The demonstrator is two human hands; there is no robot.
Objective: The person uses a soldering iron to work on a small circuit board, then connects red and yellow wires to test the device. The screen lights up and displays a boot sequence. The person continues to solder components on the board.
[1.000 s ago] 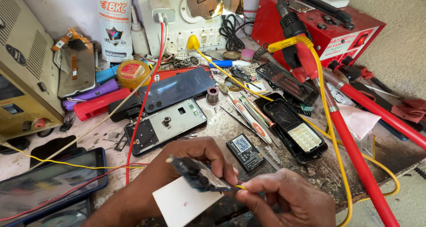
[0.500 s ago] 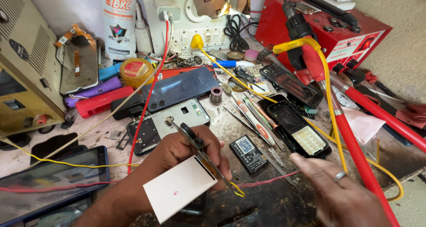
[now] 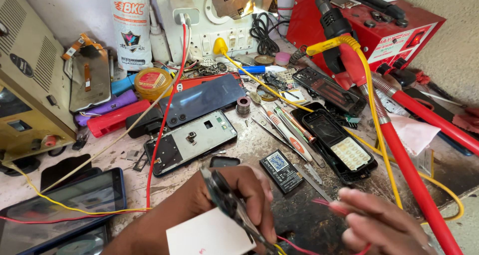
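My left hand (image 3: 239, 195) grips a thin dark phone circuit board (image 3: 225, 200), turned edge-on over the bench. Below the board, against my wrist, sits a white rectangular card-like piece (image 3: 207, 235). Thin yellow and red leads trail from the board's lower end (image 3: 277, 246). At the lower right, blurred, my right hand (image 3: 384, 225) pinches the ends of a thin red wire (image 3: 324, 203), a short way right of the board. A small black battery (image 3: 282, 170) lies on the bench just beyond both hands.
An opened phone frame (image 3: 189, 140) and a dark phone back (image 3: 204, 98) lie behind. A black keypad housing (image 3: 339, 145), screwdrivers (image 3: 289, 128), a thick red hose (image 3: 414, 185), a red machine (image 3: 369, 20), a beige power supply (image 3: 25, 85) and a smartphone (image 3: 65, 205) crowd the bench.
My right hand let go of the board and drew off to the right, trailing the red wire. My left hand turned the board edge-on and kept hold of it.
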